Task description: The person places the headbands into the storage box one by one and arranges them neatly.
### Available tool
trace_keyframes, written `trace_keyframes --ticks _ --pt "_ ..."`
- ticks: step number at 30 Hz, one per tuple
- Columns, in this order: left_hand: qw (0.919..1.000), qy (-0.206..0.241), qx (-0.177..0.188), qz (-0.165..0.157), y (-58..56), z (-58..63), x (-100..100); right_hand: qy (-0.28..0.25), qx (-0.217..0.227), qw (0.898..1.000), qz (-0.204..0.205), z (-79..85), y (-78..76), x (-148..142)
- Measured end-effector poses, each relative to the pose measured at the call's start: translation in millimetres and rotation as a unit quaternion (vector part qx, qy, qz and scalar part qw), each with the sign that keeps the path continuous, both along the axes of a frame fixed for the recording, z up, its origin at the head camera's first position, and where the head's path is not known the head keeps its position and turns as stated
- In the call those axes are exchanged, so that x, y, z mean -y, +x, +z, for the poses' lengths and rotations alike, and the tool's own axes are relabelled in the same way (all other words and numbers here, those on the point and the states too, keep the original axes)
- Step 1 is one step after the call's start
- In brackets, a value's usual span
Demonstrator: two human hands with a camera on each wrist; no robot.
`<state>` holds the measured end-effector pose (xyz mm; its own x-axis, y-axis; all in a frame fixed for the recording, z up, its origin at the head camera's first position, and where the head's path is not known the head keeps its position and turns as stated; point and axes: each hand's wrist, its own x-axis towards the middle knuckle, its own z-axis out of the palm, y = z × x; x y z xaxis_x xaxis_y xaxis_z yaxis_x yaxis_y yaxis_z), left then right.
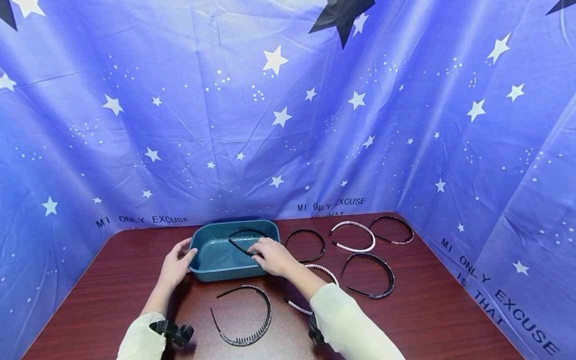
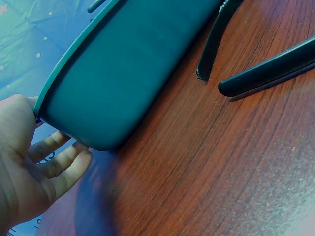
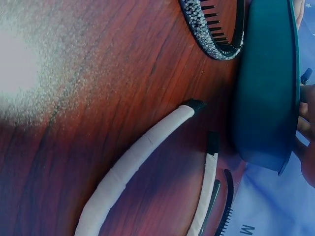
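A teal plastic basin (image 1: pixel 229 273) stands toward the back of the table. My left hand (image 1: pixel 173 267) grips its left end, thumb over the rim and the other fingers along the outer wall, as the left wrist view shows. Over the basin's right part, my right hand (image 1: pixel 275 256) pinches a thin black headband (image 1: pixel 249 230) near one end, its loop reaching inside the rim. In the right wrist view the basin wall (image 3: pixel 266 88) hides most of that hand. In front of the basin lies a black toothed headband (image 1: pixel 245 343) with a glittery outer face.
Right of the basin lie a black headband (image 1: pixel 324 245), a pale pink one (image 1: pixel 373 242), a dark one (image 1: pixel 411 235) and a dark toothed one (image 1: pixel 392 280). Another pale pink headband (image 1: pixel 332 274) is partly covered by my right forearm. A starry blue curtain (image 1: pixel 234 125) hangs behind the table.
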<state>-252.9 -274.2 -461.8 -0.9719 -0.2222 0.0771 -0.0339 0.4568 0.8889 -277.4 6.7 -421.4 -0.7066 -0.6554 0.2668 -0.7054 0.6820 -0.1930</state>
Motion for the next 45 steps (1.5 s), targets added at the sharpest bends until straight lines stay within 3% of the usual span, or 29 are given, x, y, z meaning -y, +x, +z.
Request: trace_keyframes --ticks 21,45 --pt "1.0000 -0.001 -0.006 -0.002 2.4 1.9 -2.5 -0.002 0.025 1.000 -0.007 -5.1 -5.0 -0.7" --pt "1.0000 -0.006 -0.006 -0.001 0.6 0.3 -1.0 -0.044 0.103 0.993 -0.027 -7.1 -9.3 0.5"
